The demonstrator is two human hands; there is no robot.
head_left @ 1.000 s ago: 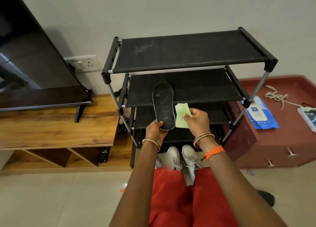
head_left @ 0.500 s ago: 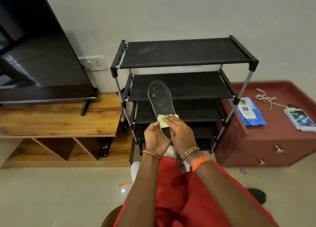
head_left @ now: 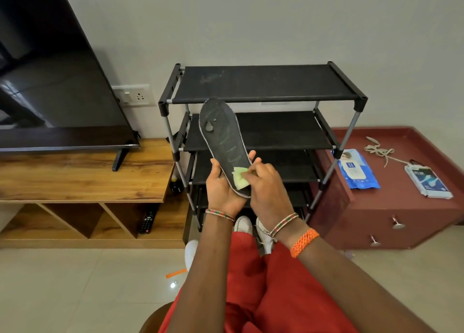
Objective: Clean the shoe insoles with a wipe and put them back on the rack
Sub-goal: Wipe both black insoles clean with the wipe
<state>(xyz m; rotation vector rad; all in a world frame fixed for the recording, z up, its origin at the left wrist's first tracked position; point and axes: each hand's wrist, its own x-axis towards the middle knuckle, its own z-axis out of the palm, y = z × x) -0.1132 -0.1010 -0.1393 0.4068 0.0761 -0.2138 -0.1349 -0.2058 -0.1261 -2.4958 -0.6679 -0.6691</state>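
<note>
The heel end of the black insole [head_left: 224, 142] is hidden under the two hands, and most of the green wipe [head_left: 239, 178] is covered by the right hand's fingers, so only a folded corner shows. The rack's [head_left: 261, 99] lowest shelf is largely blocked by the forearms; white shoes [head_left: 243, 225] at its foot are only partly visible, and a television [head_left: 54, 86] on the left is cut off by the frame edge.

Compared with half a second earlier, the insole is raised higher and tilted with its toe toward the far left, now overlapping the rack's top rail, and pale wet streaks mark its surface. The wipe has come down to the heel.

The left hand [head_left: 222, 185] cradles the insole from beneath, fingers curled round its edges. The right hand [head_left: 266, 184] pinches the wipe against the insole's heel.

The rack's visible shelves carry no insole. On the maroon cabinet [head_left: 391, 207] to the right lie a blue wipes packet [head_left: 356, 169], a second packet [head_left: 428, 180] and a cord [head_left: 380, 150].
</note>
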